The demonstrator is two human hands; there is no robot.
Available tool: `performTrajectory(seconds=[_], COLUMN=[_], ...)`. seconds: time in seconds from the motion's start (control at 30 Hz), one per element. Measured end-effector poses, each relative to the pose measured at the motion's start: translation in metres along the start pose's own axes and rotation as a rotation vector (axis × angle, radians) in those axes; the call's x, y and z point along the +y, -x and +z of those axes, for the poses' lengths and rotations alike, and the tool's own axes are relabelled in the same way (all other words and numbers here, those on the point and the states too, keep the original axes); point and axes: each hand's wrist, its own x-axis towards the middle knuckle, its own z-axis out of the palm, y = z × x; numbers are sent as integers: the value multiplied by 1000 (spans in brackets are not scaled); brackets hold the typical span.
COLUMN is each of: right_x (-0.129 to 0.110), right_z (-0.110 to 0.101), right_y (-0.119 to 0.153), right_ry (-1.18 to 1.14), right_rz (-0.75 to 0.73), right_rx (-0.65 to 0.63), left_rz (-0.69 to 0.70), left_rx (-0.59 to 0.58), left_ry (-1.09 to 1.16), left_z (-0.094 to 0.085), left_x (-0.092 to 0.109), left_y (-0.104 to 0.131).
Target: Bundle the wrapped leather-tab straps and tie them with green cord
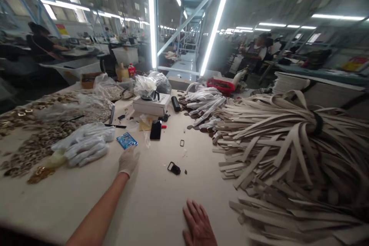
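The pale, broad surface (150, 203) carries everything near the two grips. Largest on it is the heap of long, flat, cream-grey straps (259, 123), right of both grips, tied with a dark band; most strips run from far left to near right. Left of the left grip spreads a pile of small metallic and brownish pieces (31, 146), and nearer to that grip lies a bundle in thin, whitish translucent plastic (86, 146). Beyond the grip sits a white rectangular box (151, 104).

The right grip (198, 225), a bare hand, rests palm down on the surface, fingers spread and holding nothing. The left grip (128, 160), pale-gloved, reaches forward, its fingertips at the near edge of a flat, blue printed packet (126, 140). Whether they pinch it or only touch it, I cannot tell. This looks like the contact stage of a reach; a secure hold would call for fingertips closed on that edge.

The packet lies flat just beyond the left grip, its long axis apparently slanting from far left to near right, one corner partly hidden. To its right lies a black, rectangular phone (156, 130), lengthwise away from the person. Beyond the right grip, a small black buckle-like piece (174, 168) points its open frame far left.
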Motion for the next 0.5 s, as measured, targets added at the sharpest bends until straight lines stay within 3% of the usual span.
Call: performTrajectory(seconds=[0.13, 0.27, 0.43, 0.5], right_x=[-7, -7, -5, -6], right_z=[-18, -26, -14, -6], right_y=[-1, -2, 3, 1], right_ry=[51, 100, 127, 43], right_rz=[36, -8, -77, -26], right_rx=[-35, -14, 58, 126], left_rz=[108, 60, 81, 97], left_rx=[-120, -91, -169, -184], left_ry=[33, -82, -191, -230], left_z=[21, 35, 35, 34], left_x=[23, 33, 34, 35], left_y=[-5, 9, 13, 14])
